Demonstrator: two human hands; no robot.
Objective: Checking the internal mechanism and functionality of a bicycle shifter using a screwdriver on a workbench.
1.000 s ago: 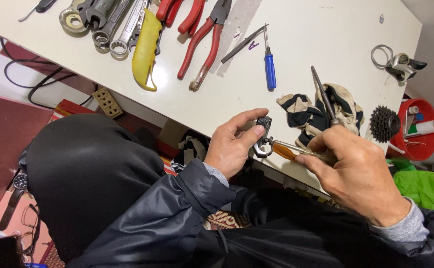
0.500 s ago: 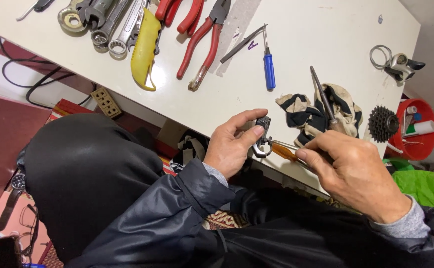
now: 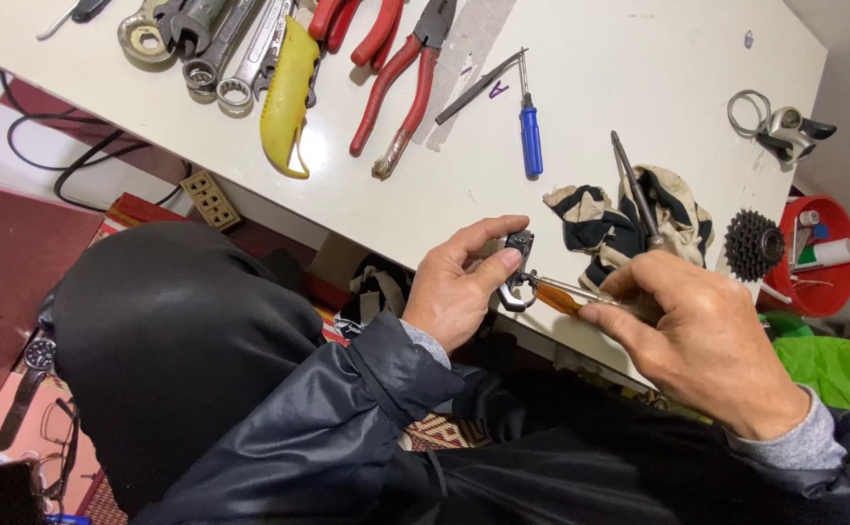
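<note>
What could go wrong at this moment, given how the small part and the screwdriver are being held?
1. The left hand pinches the small metal part by the fingertips alone, in the air at the table edge; it could drop to the floor.
2. The right hand drives an orange-handled screwdriver toward the left fingers; a slip might jab them.
3. A second thin tool sticks up from the right hand and may snag the glove.

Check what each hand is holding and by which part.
Left hand pinches a small dark metal part between thumb and fingers. Right hand grips an orange-handled screwdriver by its handle, tip at the part.
</note>
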